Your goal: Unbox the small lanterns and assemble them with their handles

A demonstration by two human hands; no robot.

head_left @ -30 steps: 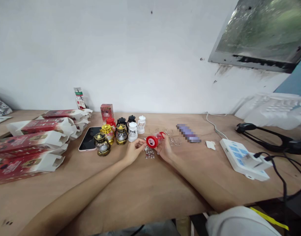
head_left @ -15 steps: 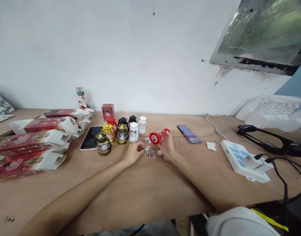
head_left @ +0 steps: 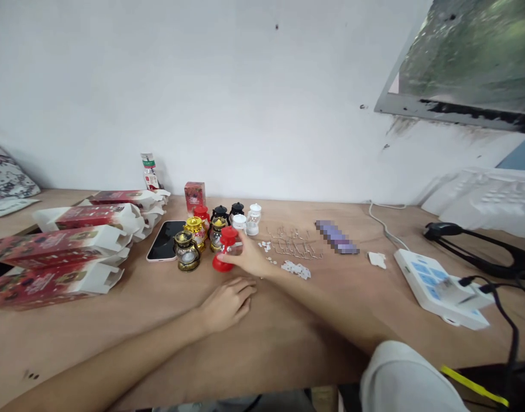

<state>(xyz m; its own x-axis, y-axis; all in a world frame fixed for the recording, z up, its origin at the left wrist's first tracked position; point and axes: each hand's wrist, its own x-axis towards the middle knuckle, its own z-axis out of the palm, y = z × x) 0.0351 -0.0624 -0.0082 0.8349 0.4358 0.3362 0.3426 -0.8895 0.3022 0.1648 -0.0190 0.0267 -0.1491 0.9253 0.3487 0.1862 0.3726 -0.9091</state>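
A small red lantern stands upright on the wooden table, with my right hand closed around its side. It is at the near right of a cluster of little lanterns: a bronze one, a gold one, another red one, and black and white ones such as the white lantern. My left hand rests on the tabletop just nearer to me, palm down with fingers loosely stretched and nothing seen in them. Right of my hands lie thin wire handles and small white pieces.
Several red and white boxes lie at left beside a dark phone. A red carton and a bottle stand near the wall. At right are a pixelated purple object, a white power strip and black cables.
My right hand has brought the red lantern from the middle leftward and stood it upright by the other lanterns. My left hand has drawn back toward me from the small silvery discs, which are now mostly hidden.
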